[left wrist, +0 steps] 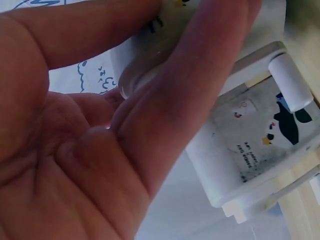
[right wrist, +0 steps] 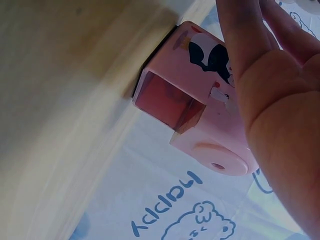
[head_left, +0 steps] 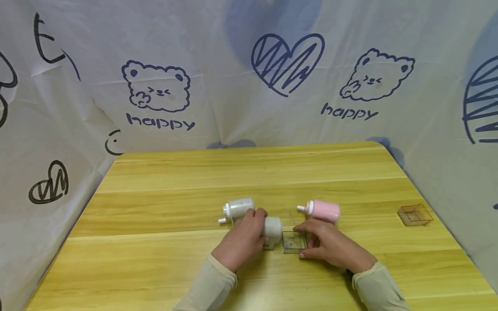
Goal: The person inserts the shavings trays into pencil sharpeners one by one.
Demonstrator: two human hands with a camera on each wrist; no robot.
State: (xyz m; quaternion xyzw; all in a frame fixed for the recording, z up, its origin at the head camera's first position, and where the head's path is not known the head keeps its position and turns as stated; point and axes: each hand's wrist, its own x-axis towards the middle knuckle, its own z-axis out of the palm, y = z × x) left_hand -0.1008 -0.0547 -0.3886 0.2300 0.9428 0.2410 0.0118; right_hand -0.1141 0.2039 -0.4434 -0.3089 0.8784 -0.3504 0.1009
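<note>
In the head view, my left hand (head_left: 244,238) grips a white hand-crank pencil sharpener (head_left: 273,228). In the left wrist view, fingers curl around this sharpener, and a white crank knob (left wrist: 291,84) shows beside them. A second white sharpener (head_left: 240,207), with a panda print in the left wrist view, lies just beyond that hand. My right hand (head_left: 330,245) holds a small clear shavings drawer (head_left: 292,243) between thumb and fingers, close to the gripped sharpener. Behind the right hand is a pink sharpener (head_left: 326,211), its panda print and pencil hole visible in the right wrist view.
An orange-tinted clear drawer (head_left: 415,216) sits near the right edge of the wooden table (head_left: 163,255). White cloth (head_left: 225,86) with bear and heart drawings hangs behind and on both sides.
</note>
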